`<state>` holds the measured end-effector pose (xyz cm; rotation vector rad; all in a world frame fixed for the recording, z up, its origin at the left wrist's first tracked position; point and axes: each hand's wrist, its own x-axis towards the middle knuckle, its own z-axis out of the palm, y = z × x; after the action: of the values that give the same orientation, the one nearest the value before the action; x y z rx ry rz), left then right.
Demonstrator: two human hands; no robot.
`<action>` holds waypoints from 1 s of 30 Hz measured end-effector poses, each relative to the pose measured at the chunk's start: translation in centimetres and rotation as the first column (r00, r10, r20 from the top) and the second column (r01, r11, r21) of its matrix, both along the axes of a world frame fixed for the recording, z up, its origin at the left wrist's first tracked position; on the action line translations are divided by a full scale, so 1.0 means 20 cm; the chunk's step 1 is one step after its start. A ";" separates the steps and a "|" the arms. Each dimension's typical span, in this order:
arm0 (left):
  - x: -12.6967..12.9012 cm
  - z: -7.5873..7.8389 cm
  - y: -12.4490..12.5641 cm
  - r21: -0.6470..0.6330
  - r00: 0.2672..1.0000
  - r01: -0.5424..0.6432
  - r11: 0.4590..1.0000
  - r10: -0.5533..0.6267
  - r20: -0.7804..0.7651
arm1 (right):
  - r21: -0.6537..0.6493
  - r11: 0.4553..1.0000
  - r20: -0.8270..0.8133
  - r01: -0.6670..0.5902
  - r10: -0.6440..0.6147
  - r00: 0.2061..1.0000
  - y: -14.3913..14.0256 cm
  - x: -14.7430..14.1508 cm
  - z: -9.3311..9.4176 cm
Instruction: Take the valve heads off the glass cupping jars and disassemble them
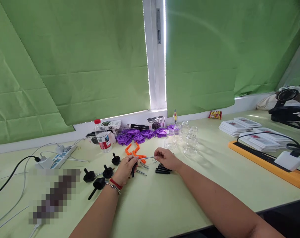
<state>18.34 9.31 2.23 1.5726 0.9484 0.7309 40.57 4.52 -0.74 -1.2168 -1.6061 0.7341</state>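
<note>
My left hand [125, 170] is closed round a small black handle-like part [132, 172], from which a thin metal rod [147, 158] points to the right. At the far end of that rod, the fingers of my right hand [167, 158] are pinched together; anything tiny between them is hidden. Below the hands lie several long screws [141, 172]. Small nuts [154, 161] are scattered beside my right fingertips. Several black tubes [162, 170] rest under my right hand. Orange plastic brackets [136, 152] lie just behind the rod.
Black round knobs with stems [99, 183] sit left of my left hand. Behind are purple plastic parts [132, 135], a water bottle [104, 138] and clear glass jars [190, 145]. White card stacks [259, 140] and an orange bar [264, 165] lie right. Cables and a power strip [63, 157] are left.
</note>
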 end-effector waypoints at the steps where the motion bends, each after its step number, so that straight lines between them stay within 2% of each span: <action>1: 0.00 0.00 0.00 0.001 1.000 0.003 1.000 -0.003 0.001 | -0.005 1.000 0.014 0.006 -0.006 1.000 0.00 0.00 0.00; 15: 0.00 -0.01 0.00 0.030 1.000 0.012 0.999 -0.011 -0.019 | -0.052 0.997 0.209 0.065 -0.052 0.977 0.01 0.01 0.00; 25: 0.01 0.01 -0.02 0.038 0.999 -0.005 0.999 0.006 -0.032 | -0.077 0.996 0.195 0.053 -0.037 0.980 0.01 0.01 -0.01; 30: -0.03 0.03 0.01 0.111 0.998 -0.063 0.992 0.062 0.012 | -0.018 0.998 0.109 0.058 -0.055 0.993 0.00 -0.01 -0.01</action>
<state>17.82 9.53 2.86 1.6413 0.9681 0.8465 40.39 4.61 -0.85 -1.3320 -1.6486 0.6606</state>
